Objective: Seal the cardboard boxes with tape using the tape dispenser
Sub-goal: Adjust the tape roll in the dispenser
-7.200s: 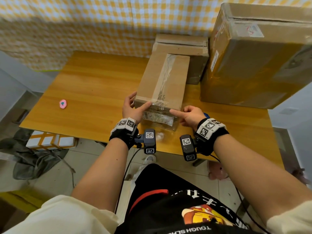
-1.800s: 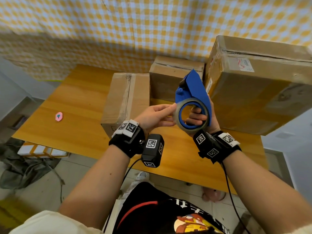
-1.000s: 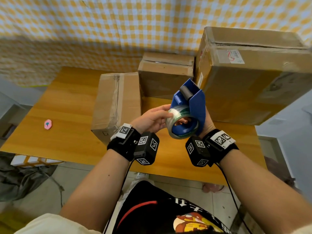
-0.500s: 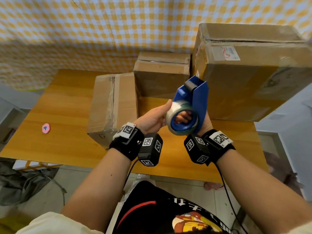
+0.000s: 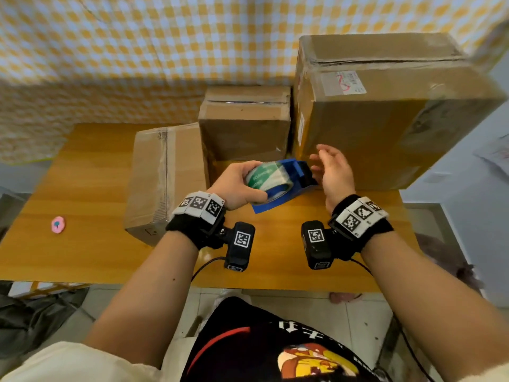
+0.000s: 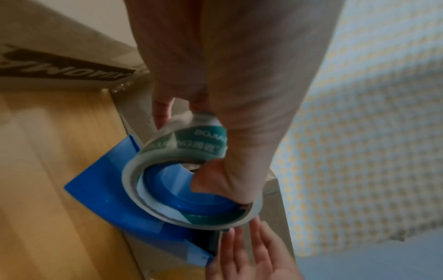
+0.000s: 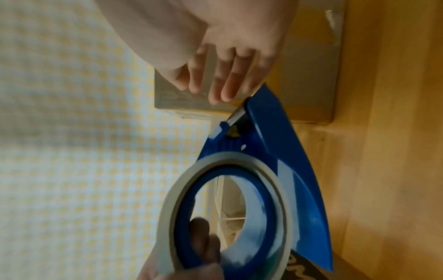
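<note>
Left hand: my left hand (image 5: 237,186) grips the tape dispenser (image 5: 281,186) by its roll, fingers curled over the top, thumb inside the ring as the left wrist view shows (image 6: 215,181).
Right hand: my right hand (image 5: 333,172) is off the dispenser, fingers loosely spread and holding nothing, just beside the dispenser's front end; fingertips (image 7: 225,94) near the blade end but I cannot tell whether they touch it.
Dispenser: blue plastic body, tilted, held low over the table (image 5: 82,188); I cannot tell if its lower edge rests on the wood.
Tape: roll of tape (image 5: 264,179) with green and white print; lettering blurred in the left wrist view and unreadable.
Loose tape end: not made out in any view.
Left box: long cardboard box (image 5: 165,177) lies on the table left of my hands, a strip of tape running along its top; near corner partly hidden by my left wristband.
Middle box: small box (image 5: 245,125) stands behind the dispenser, top seam shows a dark gap.
Right box: large box (image 5: 385,111) with a white label on its top, right side cut off by the frame edge.
Other: small pink object (image 5: 58,225) lies on the table's left side, well apart; too small to identify.
Image quality: both wrist views are motion-blurred.
</note>
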